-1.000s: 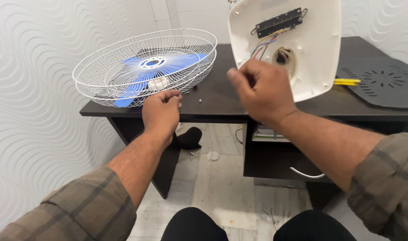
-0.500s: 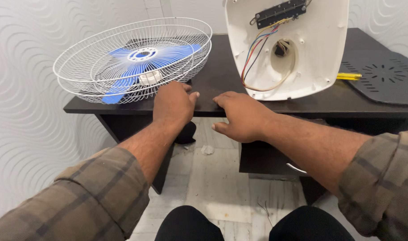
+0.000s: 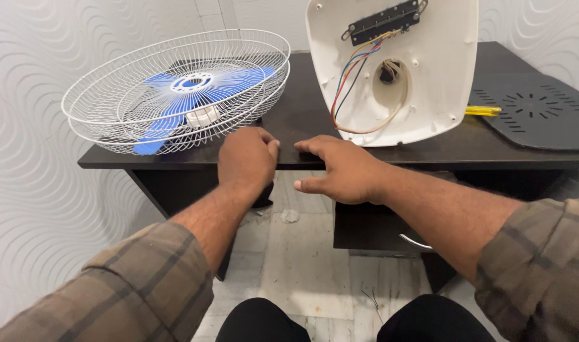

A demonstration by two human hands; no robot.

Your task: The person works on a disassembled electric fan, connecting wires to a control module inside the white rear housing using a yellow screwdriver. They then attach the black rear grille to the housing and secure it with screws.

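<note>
The fingertips of both hands are curling over the near edge of the dark table (image 3: 175, 161), so whether anything is pinched under them is hard to tell. The left hand (image 3: 246, 158) is lying loosely closed and the right hand (image 3: 340, 168) half open, neither visibly holding anything. One white wire fan cage (image 3: 175, 88) with blue blades is sitting far left. One white fan base (image 3: 441, 76), top cut off, is showing loose wires. One yellow tool (image 3: 482, 111) is half hidden behind it, beside one dark cover (image 3: 542, 114).
</note>
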